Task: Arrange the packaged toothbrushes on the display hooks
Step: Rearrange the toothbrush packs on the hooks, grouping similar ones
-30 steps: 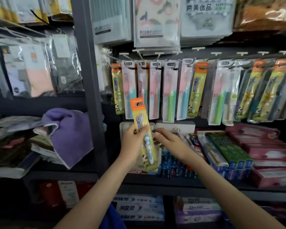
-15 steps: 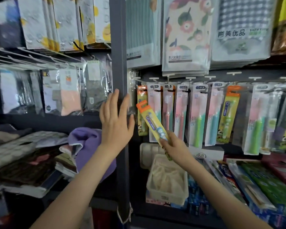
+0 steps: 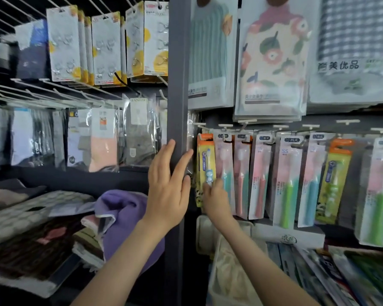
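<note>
Since half a second ago, the yellow blister-packed toothbrush with orange header [image 3: 206, 166] has swung from a tilt to upright at the leftmost display hook [image 3: 200, 125].

Right hand [image 3: 216, 200] pinches the pack's lower end, its grip closed on it, likely to steer the header onto the peg (whether it has caught, I cannot tell). Left hand [image 3: 167, 188], fingers spread and holding nothing, rests on the dark grey shelf upright [image 3: 177, 85] as before, probably for balance.
</note>
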